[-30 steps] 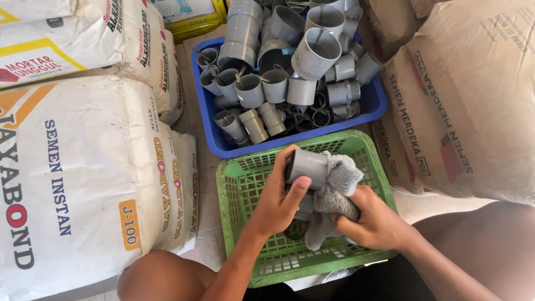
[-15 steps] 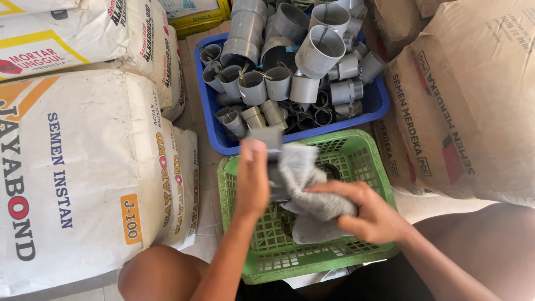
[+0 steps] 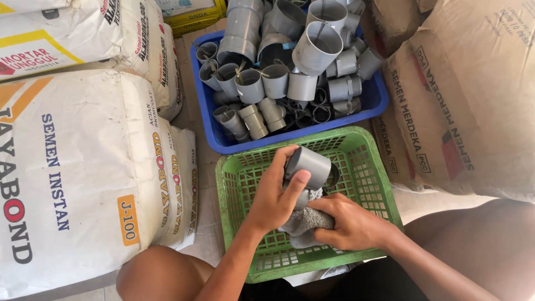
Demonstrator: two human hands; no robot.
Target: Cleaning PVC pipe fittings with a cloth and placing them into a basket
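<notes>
One grey fitting [image 3: 310,165] in left grip [image 3: 277,195]

Open green basket [image 3: 245,223] between sacks [image 3: 72,167]

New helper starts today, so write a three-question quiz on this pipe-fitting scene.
1. True or false: the left hand holds a grey pipe fitting over the green basket.
2. What does the right hand grip?
A. a brush
B. a grey cloth
C. a hammer
3. What colour is the crate full of fittings?

Key: 1 true; 2 B; 3 blue.
</notes>
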